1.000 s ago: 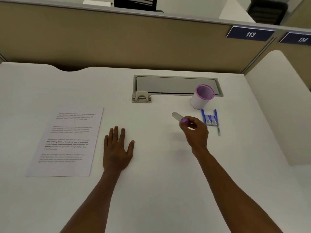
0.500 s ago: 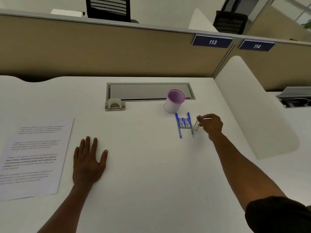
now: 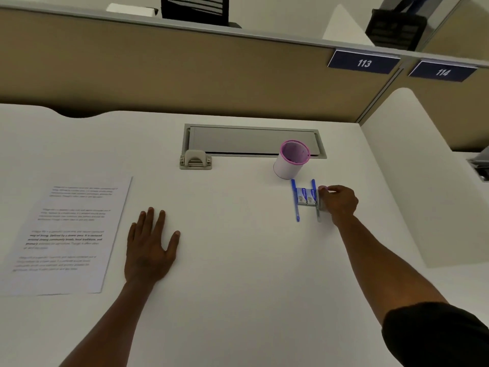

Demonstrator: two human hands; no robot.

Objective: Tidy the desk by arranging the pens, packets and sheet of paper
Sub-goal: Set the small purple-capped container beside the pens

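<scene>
Since a second ago the right hand (image 3: 337,203) has carried the small clear packet (image 3: 322,201) from mid-bench over to the group of pens and packets in front of the pen cup (image 3: 291,160), and now holds it down just beside the right-hand pen; the left hand (image 3: 149,247) has stayed flat on the bench (image 3: 238,274).

In the head view, the right hand's fingers curl around the clear packet, pinching it near its purple-tipped top end, with the packet's lower end at the bench surface. The left hand lies palm down with fingers straight and slightly spread, holding nothing, well apart from the cup and to its front left.

Just in front of the white cup with its pink rim lie two blue pens: the left pen (image 3: 295,201) and the right pen (image 3: 315,200), roughly parallel, pointing away from the cup. Between them sit two small blue-and-white packets (image 3: 305,196), side by side. The sheet of paper (image 3: 66,237) with printed text lies flat, far to the left of the cup, just beside the left hand. Behind the cup is a grey cable tray (image 3: 238,139) set into the bench.
</scene>
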